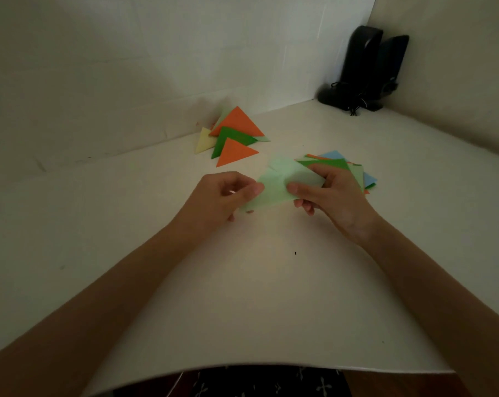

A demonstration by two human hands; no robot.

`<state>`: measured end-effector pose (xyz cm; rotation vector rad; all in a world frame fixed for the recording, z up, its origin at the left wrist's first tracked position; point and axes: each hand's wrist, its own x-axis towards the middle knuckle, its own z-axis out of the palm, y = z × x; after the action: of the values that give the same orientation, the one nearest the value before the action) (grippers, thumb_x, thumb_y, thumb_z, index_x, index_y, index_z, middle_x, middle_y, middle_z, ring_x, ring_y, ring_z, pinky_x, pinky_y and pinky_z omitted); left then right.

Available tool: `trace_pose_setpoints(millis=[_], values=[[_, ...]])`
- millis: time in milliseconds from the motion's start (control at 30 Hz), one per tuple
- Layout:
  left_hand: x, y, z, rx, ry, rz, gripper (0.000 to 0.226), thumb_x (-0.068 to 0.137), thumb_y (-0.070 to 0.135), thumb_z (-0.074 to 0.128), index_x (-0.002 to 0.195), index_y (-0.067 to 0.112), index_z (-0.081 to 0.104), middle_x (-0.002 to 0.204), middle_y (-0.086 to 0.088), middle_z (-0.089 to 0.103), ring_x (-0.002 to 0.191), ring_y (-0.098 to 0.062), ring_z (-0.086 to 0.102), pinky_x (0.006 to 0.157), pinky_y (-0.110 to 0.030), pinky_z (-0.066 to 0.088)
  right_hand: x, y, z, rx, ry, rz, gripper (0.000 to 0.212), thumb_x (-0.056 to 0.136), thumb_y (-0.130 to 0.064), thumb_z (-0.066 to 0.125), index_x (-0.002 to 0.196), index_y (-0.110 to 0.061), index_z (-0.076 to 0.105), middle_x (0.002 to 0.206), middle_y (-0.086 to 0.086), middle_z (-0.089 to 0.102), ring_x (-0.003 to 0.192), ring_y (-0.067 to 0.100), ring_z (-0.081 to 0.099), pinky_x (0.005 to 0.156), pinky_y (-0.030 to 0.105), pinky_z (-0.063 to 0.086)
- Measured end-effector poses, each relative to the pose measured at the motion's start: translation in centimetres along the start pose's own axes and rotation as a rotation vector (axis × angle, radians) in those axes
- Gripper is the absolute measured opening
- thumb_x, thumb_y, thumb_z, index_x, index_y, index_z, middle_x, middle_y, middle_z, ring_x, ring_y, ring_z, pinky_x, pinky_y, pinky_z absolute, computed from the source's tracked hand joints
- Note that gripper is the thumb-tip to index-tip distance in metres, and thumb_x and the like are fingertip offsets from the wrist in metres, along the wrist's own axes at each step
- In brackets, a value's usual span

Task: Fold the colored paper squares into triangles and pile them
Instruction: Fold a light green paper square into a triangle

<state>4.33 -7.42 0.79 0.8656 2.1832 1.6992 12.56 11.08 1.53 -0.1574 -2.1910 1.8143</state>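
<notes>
Both hands pinch the pale green sheet (279, 184) mid-frame: left hand (228, 193) at its lower-left corner, right hand (328, 193) on its right. Its long axis runs lower left to upper right; the triangle pile (234, 136) waits above the left hand.

Head-worn view, forward-down (close over table (242, 296))

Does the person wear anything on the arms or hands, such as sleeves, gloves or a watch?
No. No sleeve shows anywhere in the frame; the left hand and right hand show no glove, ring or watch.
</notes>
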Motion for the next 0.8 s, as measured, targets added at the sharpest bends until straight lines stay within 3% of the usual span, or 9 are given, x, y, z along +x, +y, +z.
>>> trace_pose_setpoints(millis=[100, 167, 300, 467, 667, 800], values=[[-0.2, -0.3, 1.1, 0.011, 0.082, 0.044, 0.018, 0.093, 0.019, 0.055, 0.076, 0.014, 0.058, 0.054, 0.007, 0.058, 0.047, -0.002, 0.051, 0.048, -0.010, 0.036, -0.2, -0.4, 0.9, 0.260, 0.032, 0.059, 0.013, 0.081, -0.020, 0.064, 0.082, -0.009, 0.057, 0.057, 0.003, 0.061, 0.046, 0.010, 0.049, 0.043, 0.020, 0.040], [-0.3, -0.3, 1.7, -0.020, 0.164, 0.070, 0.022, 0.095, 0.020, 0.051, 0.073, 0.019, 0.051, 0.046, 0.010, 0.052, 0.043, -0.002, 0.043, 0.049, -0.013, 0.034, -0.5, -0.7, 1.6, 0.383, -0.043, 0.169, 0.022, 0.074, -0.031, 0.062, 0.079, -0.011, 0.054, 0.061, 0.005, 0.062, 0.048, 0.010, 0.050, 0.042, 0.018, 0.040], [-0.8, 0.2, 2.6, -0.057, 0.135, 0.113, 0.022, 0.096, 0.019, 0.049, 0.075, 0.020, 0.049, 0.041, 0.009, 0.045, 0.040, -0.004, 0.036, 0.045, -0.015, 0.030, -1.2, -0.6, 3.3, 0.264, -0.260, 0.223, 0.012, 0.080, -0.017, 0.064, 0.078, -0.006, 0.063, 0.062, 0.005, 0.062, 0.048, 0.009, 0.050, 0.042, 0.017, 0.038], [-0.7, 0.2, 2.8, -0.139, 0.092, 0.056, 0.021, 0.095, 0.012, 0.050, 0.074, 0.016, 0.050, 0.040, 0.009, 0.043, 0.038, -0.002, 0.033, 0.042, -0.013, 0.027, -1.1, -0.7, 3.0, 0.257, -0.171, 0.187, 0.016, 0.086, -0.001, 0.059, 0.071, -0.004, 0.063, 0.059, 0.007, 0.064, 0.044, 0.011, 0.051, 0.040, 0.018, 0.039], [-0.5, 0.0, 2.4, -0.125, 0.143, 0.015, 0.020, 0.095, 0.013, 0.051, 0.075, 0.012, 0.053, 0.038, 0.011, 0.041, 0.037, -0.002, 0.035, 0.044, -0.006, 0.031, 0.1, -0.8, 0.3, 0.260, 0.040, 0.217, 0.015, 0.086, -0.008, 0.061, 0.071, -0.003, 0.059, 0.058, 0.006, 0.065, 0.042, 0.009, 0.051, 0.038, 0.018, 0.039], [-0.3, -0.5, 1.9, -0.077, 0.166, 0.004, 0.015, 0.093, 0.017, 0.055, 0.078, 0.014, 0.057, 0.040, 0.013, 0.046, 0.040, -0.001, 0.040, 0.047, -0.008, 0.033, 0.3, -0.3, -0.1, 0.088, 0.050, 0.226, 0.018, 0.085, -0.014, 0.065, 0.070, -0.005, 0.059, 0.056, 0.004, 0.064, 0.041, 0.009, 0.049, 0.040, 0.017, 0.037]])
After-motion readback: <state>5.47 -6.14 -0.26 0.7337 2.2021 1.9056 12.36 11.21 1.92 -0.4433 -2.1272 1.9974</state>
